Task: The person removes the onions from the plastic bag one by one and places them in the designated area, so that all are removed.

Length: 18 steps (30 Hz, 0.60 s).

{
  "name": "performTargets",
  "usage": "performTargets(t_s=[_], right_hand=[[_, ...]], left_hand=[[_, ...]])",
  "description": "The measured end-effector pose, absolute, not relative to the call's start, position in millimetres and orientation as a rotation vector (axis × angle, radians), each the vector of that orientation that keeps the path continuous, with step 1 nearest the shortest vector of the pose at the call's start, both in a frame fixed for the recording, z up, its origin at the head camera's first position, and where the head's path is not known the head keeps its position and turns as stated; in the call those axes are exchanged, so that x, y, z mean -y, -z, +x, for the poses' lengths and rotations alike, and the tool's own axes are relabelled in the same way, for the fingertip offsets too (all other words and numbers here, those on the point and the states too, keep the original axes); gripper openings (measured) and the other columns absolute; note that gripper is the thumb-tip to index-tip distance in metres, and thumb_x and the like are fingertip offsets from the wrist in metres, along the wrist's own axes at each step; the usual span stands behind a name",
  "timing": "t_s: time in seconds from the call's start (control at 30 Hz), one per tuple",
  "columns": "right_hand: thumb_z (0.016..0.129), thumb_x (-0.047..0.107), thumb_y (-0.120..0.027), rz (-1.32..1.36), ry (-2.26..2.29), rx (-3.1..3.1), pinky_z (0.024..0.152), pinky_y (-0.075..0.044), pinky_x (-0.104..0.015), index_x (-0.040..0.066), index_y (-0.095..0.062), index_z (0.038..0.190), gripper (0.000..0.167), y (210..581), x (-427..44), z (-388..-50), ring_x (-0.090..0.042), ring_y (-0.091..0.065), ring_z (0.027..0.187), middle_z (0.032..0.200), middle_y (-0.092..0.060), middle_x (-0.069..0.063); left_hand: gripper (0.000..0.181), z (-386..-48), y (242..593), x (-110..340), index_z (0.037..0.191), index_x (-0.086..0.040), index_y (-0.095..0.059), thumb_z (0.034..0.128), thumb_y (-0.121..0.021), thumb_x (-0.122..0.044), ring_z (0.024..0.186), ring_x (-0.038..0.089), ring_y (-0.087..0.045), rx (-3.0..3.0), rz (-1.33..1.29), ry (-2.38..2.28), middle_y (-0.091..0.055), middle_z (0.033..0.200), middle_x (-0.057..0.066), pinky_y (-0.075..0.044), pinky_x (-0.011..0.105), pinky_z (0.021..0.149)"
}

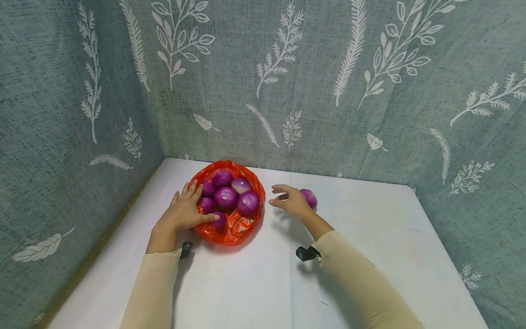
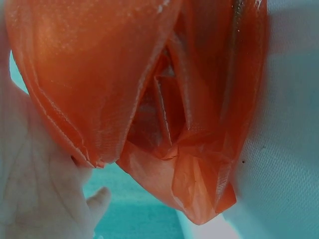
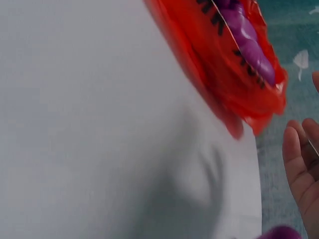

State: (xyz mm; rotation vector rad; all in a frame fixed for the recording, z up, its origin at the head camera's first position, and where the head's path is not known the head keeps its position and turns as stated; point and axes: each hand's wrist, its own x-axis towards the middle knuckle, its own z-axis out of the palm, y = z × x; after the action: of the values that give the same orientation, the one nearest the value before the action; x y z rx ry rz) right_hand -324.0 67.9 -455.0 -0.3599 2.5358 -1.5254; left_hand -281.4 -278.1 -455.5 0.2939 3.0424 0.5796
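Note:
Several purple onions sit in an opened red plastic bag toward the table's left. My left hand rests on the bag's left side, fingers spread over its rim and thumb across the front onion. In the left wrist view its palm lies along the bag's crumpled red side. My right hand hovers right of the bag, fingers loosely bent and holding nothing. Partly hidden behind it, a single onion lies on the table. Black printing shows on the bag in the right wrist view.
A white-covered table lies under everything. Grey-green cloth with white leaf patterns hangs along the back and sides. Small dark wrist cameras sit below the sleeve cuffs.

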Motion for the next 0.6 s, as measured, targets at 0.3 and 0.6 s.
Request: performTargets(t_s=[0.3,0.6], right_hand=[[0.084,0.023,-0.078,-0.530,1.383,-2.618,0.083,-0.055,-0.037,0.013,-0.060,0.134,0.054,458,-37,-323,-0.024,-0.061,0.112,0.128,-0.062,-0.003],[0.082,0.018,-0.079,-0.741,1.263,-2.806,0.104,-0.040,-0.044,0.007,-0.064,0.128,0.049,460,-16,-325,-0.028,-0.052,0.122,0.131,-0.058,-0.011]], left_hand=[[0.128,-281,455,276,0.155,-0.003,-0.018,0.0651,-0.061,-0.084,0.145,0.041,0.005,-3.033,0.289,-0.594,-0.007,0.159,0.025,0.005,0.061,0.112],[0.127,-281,453,276,0.155,-0.003,-0.018,0.0661,-0.063,-0.082,0.145,0.042,0.005,-3.033,0.288,-0.587,-0.007,0.159,0.025,0.004,0.061,0.112]])
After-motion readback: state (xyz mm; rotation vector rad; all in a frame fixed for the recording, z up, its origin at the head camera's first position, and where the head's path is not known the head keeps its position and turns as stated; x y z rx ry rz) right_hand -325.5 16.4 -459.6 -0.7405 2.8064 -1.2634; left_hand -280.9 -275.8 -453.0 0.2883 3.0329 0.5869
